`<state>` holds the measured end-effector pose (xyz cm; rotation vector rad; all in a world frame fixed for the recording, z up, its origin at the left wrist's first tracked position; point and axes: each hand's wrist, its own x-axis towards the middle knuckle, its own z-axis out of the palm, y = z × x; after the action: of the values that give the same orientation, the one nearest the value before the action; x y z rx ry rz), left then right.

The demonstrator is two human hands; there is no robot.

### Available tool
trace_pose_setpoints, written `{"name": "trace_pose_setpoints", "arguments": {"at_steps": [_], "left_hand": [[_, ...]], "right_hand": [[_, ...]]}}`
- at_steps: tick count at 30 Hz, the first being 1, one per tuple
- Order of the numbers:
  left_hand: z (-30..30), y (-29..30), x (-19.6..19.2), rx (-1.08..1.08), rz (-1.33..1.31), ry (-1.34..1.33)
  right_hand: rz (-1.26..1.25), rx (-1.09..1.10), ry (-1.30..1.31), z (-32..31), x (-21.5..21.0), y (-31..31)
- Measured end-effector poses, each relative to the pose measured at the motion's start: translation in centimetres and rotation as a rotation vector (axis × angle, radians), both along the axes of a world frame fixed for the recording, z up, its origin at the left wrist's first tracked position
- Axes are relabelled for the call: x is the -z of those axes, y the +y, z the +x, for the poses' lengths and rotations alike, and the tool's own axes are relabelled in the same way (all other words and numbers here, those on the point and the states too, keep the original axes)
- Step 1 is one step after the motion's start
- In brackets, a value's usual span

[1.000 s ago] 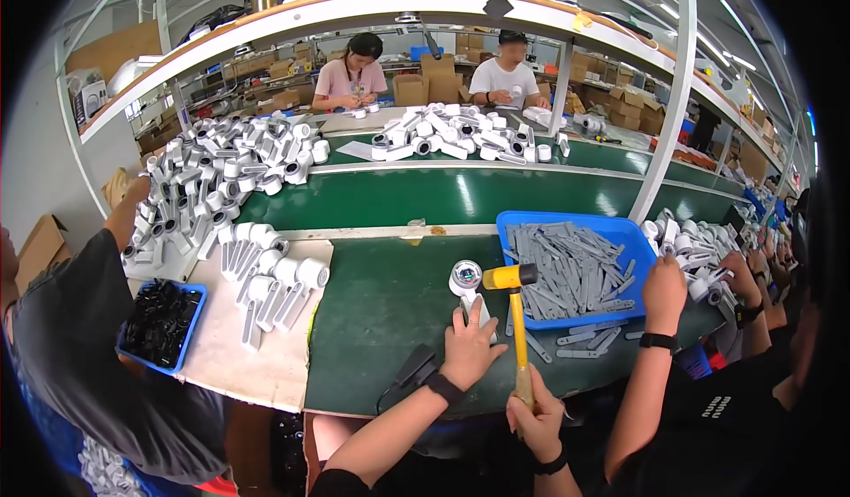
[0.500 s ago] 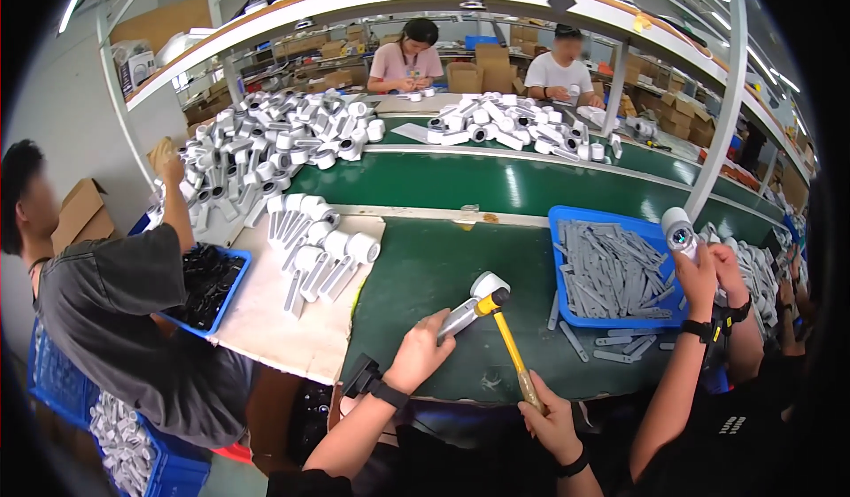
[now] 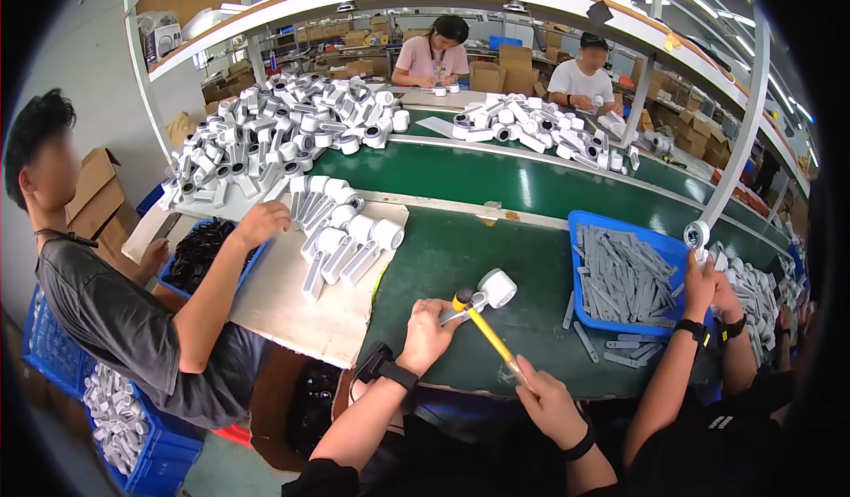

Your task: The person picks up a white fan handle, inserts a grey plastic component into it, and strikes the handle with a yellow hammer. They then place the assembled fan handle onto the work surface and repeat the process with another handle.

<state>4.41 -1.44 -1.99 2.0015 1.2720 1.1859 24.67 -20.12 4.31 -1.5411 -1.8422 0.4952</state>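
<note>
My left hand [image 3: 427, 336] grips the handle of a white device with a drum-shaped round head [image 3: 499, 288], which looks like a handheld fan. The device lies tilted over the green work surface [image 3: 434, 276], its head pointing away to the right. In my right hand [image 3: 555, 406] is a hammer [image 3: 492, 338] with a yellow shaft. The black-tipped hammer head is over the device's handle, near its neck; whether they touch I cannot tell. My left fingers and the hammer head hide part of the handle.
Several finished-looking white devices [image 3: 341, 240] stand on a pale board to the left. A blue tray [image 3: 575, 289] of grey strips sits at right, loose strips beside it. A co-worker's hand [image 3: 264, 223] reaches onto the board; another co-worker's hands [image 3: 708, 289] hold a device at right.
The hammer head has shifted left along the device, from its round head toward my left fingers. At left, the co-worker's raised arm has come down from the pile to the board.
</note>
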Motion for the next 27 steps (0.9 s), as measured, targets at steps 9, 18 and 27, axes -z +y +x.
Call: {"name": "trace_pose_setpoints", "arguments": {"at_steps": [9,18,27], "left_hand": [[0.0,0.0,-0.1,0.017,0.086,0.007],[-2.7,-0.3,0.6,0.038,0.051,0.071],[-3.5,-0.5,1.9,-0.067,0.054,0.022]], "right_hand": [[0.040,0.045,-0.094,-0.3,0.4,0.8],[0.021,-0.024,-0.013,-0.7,0.6,0.6],[0.050,-0.114,-0.084,-2.3,-0.2,1.1]]}}
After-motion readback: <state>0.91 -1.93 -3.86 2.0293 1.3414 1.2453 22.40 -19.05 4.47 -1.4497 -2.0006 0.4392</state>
